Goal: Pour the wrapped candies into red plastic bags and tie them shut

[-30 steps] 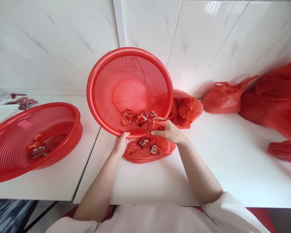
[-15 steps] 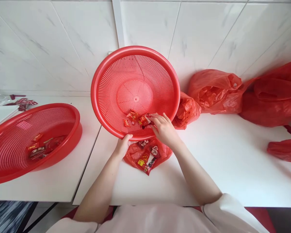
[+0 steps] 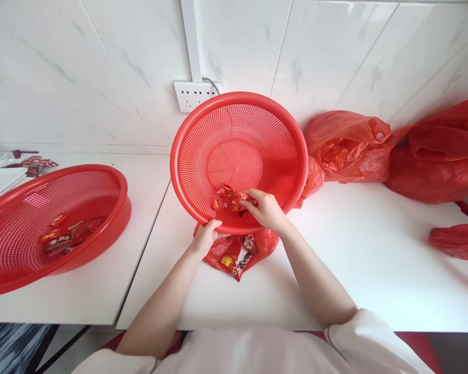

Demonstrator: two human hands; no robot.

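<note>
Basket (image 3: 234, 161), red, tilted, rim gripped by left hand (image 3: 205, 238); right hand (image 3: 268, 212) pinches red packet (image 3: 240, 198) inside.

A white wall (image 3: 242, 41) of large, grey-veined tiles fills the background, with pale vertical trunking (image 3: 191, 41) leading down to a white socket panel (image 3: 185, 96). Against it stands a glossy white desk (image 3: 354, 259), crossed by a dark seam (image 3: 143, 254), in bright, soft light.
</note>
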